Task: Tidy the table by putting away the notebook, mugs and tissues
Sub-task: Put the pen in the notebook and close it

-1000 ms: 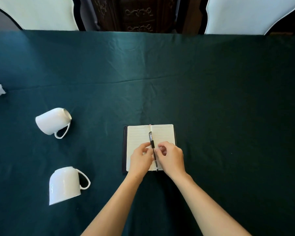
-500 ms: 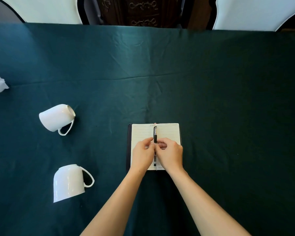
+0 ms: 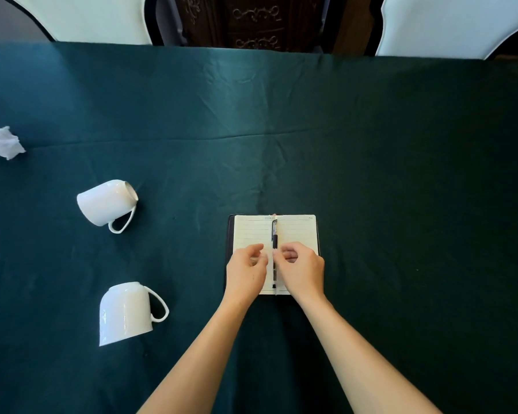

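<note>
An open lined notebook [image 3: 296,231] with a dark cover lies on the green tablecloth in front of me. A black pen [image 3: 274,234] lies straight along its spine. My right hand [image 3: 304,271] pinches the pen's lower part with thumb and forefinger. A small gap separates the pen from my left hand [image 3: 245,274], which hovers over the left page with fingers loosely curled. Two white mugs lie on their sides at the left: a far mug [image 3: 103,206] and a near mug [image 3: 124,313]. A crumpled white tissue [image 3: 2,143] sits at the far left edge.
The dark green tablecloth [image 3: 401,174] covers the whole table. Two white-covered chair backs [image 3: 87,19] [image 3: 455,25] stand behind the far edge, with dark carved wooden furniture [image 3: 251,22] between them.
The pen has gone from slightly tilted to straight along the notebook's spine. My left hand has drawn a little to the left, off the pen. The right hand stays on it.
</note>
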{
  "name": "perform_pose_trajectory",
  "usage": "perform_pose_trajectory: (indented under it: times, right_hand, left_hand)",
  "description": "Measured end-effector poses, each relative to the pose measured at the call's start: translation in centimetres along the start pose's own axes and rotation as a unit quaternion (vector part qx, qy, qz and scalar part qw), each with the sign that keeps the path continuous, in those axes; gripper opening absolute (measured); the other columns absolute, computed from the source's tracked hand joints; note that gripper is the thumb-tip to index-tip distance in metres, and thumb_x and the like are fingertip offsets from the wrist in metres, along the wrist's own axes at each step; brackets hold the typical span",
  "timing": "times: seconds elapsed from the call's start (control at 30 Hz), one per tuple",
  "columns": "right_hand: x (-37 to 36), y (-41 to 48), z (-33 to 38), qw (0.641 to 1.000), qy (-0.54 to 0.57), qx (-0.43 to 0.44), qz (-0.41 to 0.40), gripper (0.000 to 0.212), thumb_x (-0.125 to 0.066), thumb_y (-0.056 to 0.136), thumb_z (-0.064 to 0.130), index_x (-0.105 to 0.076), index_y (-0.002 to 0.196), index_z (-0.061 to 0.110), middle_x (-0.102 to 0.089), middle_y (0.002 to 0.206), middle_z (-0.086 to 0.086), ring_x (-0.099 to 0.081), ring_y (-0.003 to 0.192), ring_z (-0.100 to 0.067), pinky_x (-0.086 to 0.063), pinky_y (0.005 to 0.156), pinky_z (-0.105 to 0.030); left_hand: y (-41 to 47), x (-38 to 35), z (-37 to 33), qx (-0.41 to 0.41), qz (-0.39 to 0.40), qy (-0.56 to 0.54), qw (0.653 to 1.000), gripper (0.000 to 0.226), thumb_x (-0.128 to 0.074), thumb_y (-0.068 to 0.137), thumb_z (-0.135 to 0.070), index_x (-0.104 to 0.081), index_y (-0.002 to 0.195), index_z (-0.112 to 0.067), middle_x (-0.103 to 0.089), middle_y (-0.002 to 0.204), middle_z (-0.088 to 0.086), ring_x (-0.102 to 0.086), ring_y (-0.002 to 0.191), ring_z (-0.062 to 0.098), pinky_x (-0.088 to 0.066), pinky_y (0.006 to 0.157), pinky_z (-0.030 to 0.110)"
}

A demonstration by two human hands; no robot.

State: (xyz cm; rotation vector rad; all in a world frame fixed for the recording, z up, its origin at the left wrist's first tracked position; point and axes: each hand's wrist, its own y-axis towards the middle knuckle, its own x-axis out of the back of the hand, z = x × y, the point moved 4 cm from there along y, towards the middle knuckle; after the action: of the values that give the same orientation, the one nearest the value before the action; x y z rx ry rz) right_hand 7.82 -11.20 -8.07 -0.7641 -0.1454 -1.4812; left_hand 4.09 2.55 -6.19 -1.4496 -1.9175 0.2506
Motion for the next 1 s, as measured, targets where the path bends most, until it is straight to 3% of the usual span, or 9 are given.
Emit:
perform_pose_trajectory:
  times: [0.13,0.27,0.43,0.6,0.7,0.77,0.87,0.93,1.0]
  right_hand:
    - [1.8,-0.1,-1.7,0.999,-0.027,-0.014,-0.025,0.015,-0.071,0.089,0.022,-0.076,0.101,0.015,-0.071,0.085,0.007,-0.065,0.076,-0.005,-0.044,0.066,-0.01]
    - [3.9,-0.4,-3.5,0.997,-0.053,-0.02,-0.057,0.023,-0.08,0.084,0.025,-0.072,0.104,0.015,-0.068,0.093,0.003,-0.064,0.081,-0.012,-0.055,0.08,-0.03]
    - [4.8,-0.9,-4.4,0.996,-0.045,-0.049,-0.067,0.048,-0.085,0.079,0.032,-0.066,0.12,0.015,-0.065,0.107,-0.003,-0.062,0.096,-0.02,-0.052,0.089,-0.035]
    - [5.2,-0.8,-4.6,0.995,-0.013,-0.077,-0.067,0.037,-0.078,0.086,0.021,-0.07,0.121,0.01,-0.073,0.106,-0.004,-0.068,0.093,-0.018,-0.056,0.092,-0.035]
    - [5.6,-0.6,-4.8,0.993,0.022,-0.098,-0.063,0.032,-0.077,0.086,0.017,-0.072,0.117,0.012,-0.072,0.1,0.0,-0.069,0.09,-0.015,-0.057,0.09,-0.033]
    - [5.8,-0.4,-5.1,0.991,0.04,-0.11,-0.059,0.027,-0.076,0.087,0.014,-0.074,0.115,0.013,-0.072,0.098,0.002,-0.068,0.091,-0.015,-0.056,0.086,-0.03]
    - [6.1,-0.3,-5.6,0.988,0.064,-0.129,-0.059,0.022,-0.073,0.09,0.011,-0.076,0.111,0.015,-0.076,0.101,0.0,-0.07,0.096,-0.017,-0.049,0.081,-0.025]
    - [6.3,-0.2,-5.5,0.986,0.07,-0.136,-0.06,0.021,-0.069,0.092,0.011,-0.078,0.11,0.015,-0.077,0.103,-0.002,-0.07,0.099,-0.018,-0.047,0.083,-0.024]
    - [6.5,0.0,-5.4,0.985,0.066,-0.152,-0.056,0.022,-0.062,0.095,0.014,-0.078,0.11,0.016,-0.077,0.101,0.001,-0.068,0.098,-0.018,-0.049,0.087,-0.026]
  left_hand:
    - [-0.4,2.6,2.1,0.011,-0.064,0.011,0.998,0.037,-0.058,0.101,-0.02,-0.067,0.136,-0.016,-0.067,0.123,0.004,-0.066,0.105,0.013,-0.05,0.094,0.028]
    - [-0.9,5.4,4.4,0.045,-0.117,0.002,0.992,0.036,-0.065,0.095,-0.015,-0.069,0.131,-0.015,-0.068,0.12,0.003,-0.065,0.093,0.007,-0.049,0.091,0.027]
    - [-1.2,5.3,4.4,0.062,-0.083,-0.013,0.995,0.042,-0.072,0.091,-0.02,-0.067,0.133,-0.018,-0.07,0.119,0.0,-0.067,0.094,0.008,-0.055,0.099,0.037]
    - [-1.1,5.4,3.7,0.103,-0.085,-0.138,0.981,0.047,-0.075,0.093,-0.021,-0.064,0.138,-0.012,-0.072,0.123,0.008,-0.067,0.118,0.024,-0.053,0.104,0.042]
    - [-2.5,4.5,1.3,0.053,-0.057,-0.188,0.979,0.025,-0.065,0.101,-0.019,-0.073,0.125,-0.015,-0.078,0.113,0.001,-0.072,0.106,0.016,-0.058,0.098,0.039]
    - [-3.4,3.2,-0.3,0.02,-0.018,-0.202,0.979,0.024,-0.054,0.107,-0.017,-0.077,0.114,-0.017,-0.082,0.105,0.001,-0.073,0.091,0.014,-0.06,0.086,0.037]
    - [-3.4,0.6,-1.0,-0.016,0.016,-0.154,0.988,0.027,-0.053,0.107,-0.02,-0.078,0.116,-0.024,-0.081,0.109,0.006,-0.073,0.096,0.018,-0.061,0.089,0.044]
    - [-3.3,-1.3,-1.0,-0.051,0.026,-0.067,0.996,0.026,-0.058,0.104,-0.022,-0.078,0.119,-0.028,-0.077,0.115,0.002,-0.07,0.098,0.01,-0.058,0.094,0.037]
    - [-3.5,-3.0,-0.9,-0.083,0.041,0.035,0.995,0.028,-0.06,0.103,-0.019,-0.077,0.125,-0.022,-0.069,0.123,-0.004,-0.066,0.102,0.006,-0.053,0.1,0.027]
